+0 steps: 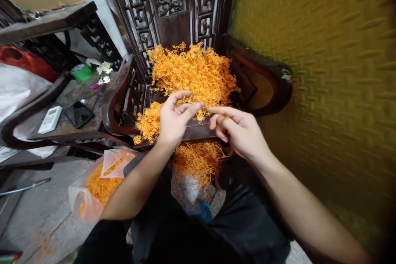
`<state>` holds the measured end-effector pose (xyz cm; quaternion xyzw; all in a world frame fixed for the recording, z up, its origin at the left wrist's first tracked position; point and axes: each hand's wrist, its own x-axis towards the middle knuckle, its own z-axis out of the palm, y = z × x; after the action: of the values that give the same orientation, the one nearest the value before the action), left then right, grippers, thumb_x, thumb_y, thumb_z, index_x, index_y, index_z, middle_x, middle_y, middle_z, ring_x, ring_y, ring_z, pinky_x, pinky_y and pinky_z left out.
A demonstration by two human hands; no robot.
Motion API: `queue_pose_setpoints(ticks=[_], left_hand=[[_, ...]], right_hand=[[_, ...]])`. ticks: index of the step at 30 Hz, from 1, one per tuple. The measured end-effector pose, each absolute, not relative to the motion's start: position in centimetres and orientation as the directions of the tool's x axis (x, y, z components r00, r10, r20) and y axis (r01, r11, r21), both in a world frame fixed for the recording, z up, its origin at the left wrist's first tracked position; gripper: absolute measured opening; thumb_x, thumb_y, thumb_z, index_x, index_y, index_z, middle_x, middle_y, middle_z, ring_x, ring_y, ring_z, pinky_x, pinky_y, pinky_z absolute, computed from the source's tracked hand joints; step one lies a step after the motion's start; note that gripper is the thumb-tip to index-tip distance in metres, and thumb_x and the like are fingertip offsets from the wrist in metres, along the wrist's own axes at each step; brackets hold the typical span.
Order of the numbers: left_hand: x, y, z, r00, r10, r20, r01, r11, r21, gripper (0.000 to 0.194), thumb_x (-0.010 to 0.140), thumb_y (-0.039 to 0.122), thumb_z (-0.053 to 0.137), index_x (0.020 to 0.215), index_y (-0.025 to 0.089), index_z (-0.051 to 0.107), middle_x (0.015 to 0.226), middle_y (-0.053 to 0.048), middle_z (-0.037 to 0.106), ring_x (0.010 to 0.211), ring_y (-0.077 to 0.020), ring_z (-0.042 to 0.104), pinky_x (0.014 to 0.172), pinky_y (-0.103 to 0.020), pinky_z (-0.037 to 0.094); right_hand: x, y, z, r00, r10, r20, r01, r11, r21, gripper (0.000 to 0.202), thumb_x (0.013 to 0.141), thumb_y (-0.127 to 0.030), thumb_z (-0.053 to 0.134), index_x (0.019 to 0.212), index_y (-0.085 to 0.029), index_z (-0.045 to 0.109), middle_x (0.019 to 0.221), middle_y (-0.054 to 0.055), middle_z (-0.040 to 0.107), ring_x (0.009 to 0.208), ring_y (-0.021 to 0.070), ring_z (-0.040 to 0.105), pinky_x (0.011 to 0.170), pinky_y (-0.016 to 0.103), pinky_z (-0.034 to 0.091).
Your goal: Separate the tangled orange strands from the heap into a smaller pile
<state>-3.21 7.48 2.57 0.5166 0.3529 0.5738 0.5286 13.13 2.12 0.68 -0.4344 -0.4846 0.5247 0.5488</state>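
Observation:
A large heap of orange, flower-like strands (196,72) lies on the seat of a dark carved wooden chair (199,131). In front of it, at the left, is a smaller orange pile (150,123). My left hand (176,119) is over the front of the seat, thumb and fingers pinched on an orange piece. To its right, my right hand (236,130) has its index finger stretched toward the left fingertips, with the other fingers curled round some orange bits. A tangle of thin orange strands (199,159) hangs below the seat edge, between my knees.
A plastic bag (88,202) of orange pieces stands on the floor at the left. On a side table (93,99) lie a black phone (78,114), a white remote (50,119) and green tape (82,72). A yellow-green textured panel (324,90) rises at the right.

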Motion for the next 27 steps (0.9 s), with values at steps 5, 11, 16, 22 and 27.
queue_pose_setpoints(ticks=[5, 11, 16, 22, 27], left_hand=[[-1.9, 6.7, 2.0, 0.089, 0.963, 0.256, -0.232, -0.230, 0.945, 0.048, 0.073, 0.037, 0.093, 0.105, 0.021, 0.060, 0.090, 0.000, 0.069, 0.082, -0.0138, 0.074, 0.082, -0.029, 0.062], [-2.5, 9.6, 3.2, -0.168, 0.911, 0.377, -0.156, -0.403, 0.902, 0.043, 0.077, 0.040, 0.089, 0.103, 0.022, 0.058, 0.104, -0.002, 0.065, 0.094, -0.0151, 0.073, 0.094, -0.033, 0.060], [-3.4, 8.9, 4.1, 0.137, 0.955, 0.263, -0.322, -0.208, 0.924, 0.039, 0.084, 0.040, 0.081, 0.112, 0.023, 0.059, 0.121, -0.006, 0.067, 0.116, -0.0226, 0.074, 0.109, -0.040, 0.056], [-2.7, 6.4, 3.8, 0.276, 0.943, 0.187, -0.441, -0.049, 0.896, 0.031, 0.089, 0.021, 0.068, 0.117, 0.022, 0.057, 0.132, -0.010, 0.068, 0.133, -0.0262, 0.068, 0.118, -0.044, 0.050], [-1.6, 5.6, 3.7, 0.293, 0.937, 0.190, -0.391, -0.064, 0.918, 0.035, 0.093, 0.030, 0.071, 0.124, 0.024, 0.055, 0.148, -0.011, 0.061, 0.144, -0.0275, 0.059, 0.114, -0.038, 0.052]], right_hand=[[12.8, 2.2, 1.5, -0.032, 0.990, 0.135, 0.067, 0.137, -0.988, 0.041, 0.091, -0.058, 0.072, 0.080, -0.019, 0.064, 0.057, -0.006, 0.044, 0.052, 0.0087, 0.035, 0.051, 0.026, 0.027], [10.4, -1.6, 3.1, -0.536, 0.814, 0.224, 0.107, 0.329, -0.938, 0.039, 0.099, -0.038, 0.064, 0.065, -0.020, 0.056, 0.058, -0.003, 0.056, 0.055, 0.0107, 0.048, 0.056, 0.026, 0.035], [11.0, -0.7, 1.0, -0.553, 0.833, -0.015, 0.141, 0.075, -0.987, 0.019, 0.095, -0.024, 0.059, 0.080, -0.020, 0.069, 0.068, 0.000, 0.075, 0.066, 0.0168, 0.074, 0.070, 0.028, 0.056], [12.5, 0.5, 1.0, -0.306, 0.952, -0.024, -0.024, -0.033, -0.999, 0.016, 0.089, -0.025, 0.058, 0.093, -0.019, 0.072, 0.057, -0.006, 0.062, 0.043, 0.0118, 0.057, 0.049, 0.025, 0.044], [11.3, 0.5, 1.2, 0.024, 0.981, 0.192, 0.175, 0.185, -0.967, 0.033, 0.083, -0.050, 0.079, 0.096, -0.019, 0.075, 0.086, 0.005, 0.075, 0.072, 0.0182, 0.067, 0.056, 0.027, 0.047]])
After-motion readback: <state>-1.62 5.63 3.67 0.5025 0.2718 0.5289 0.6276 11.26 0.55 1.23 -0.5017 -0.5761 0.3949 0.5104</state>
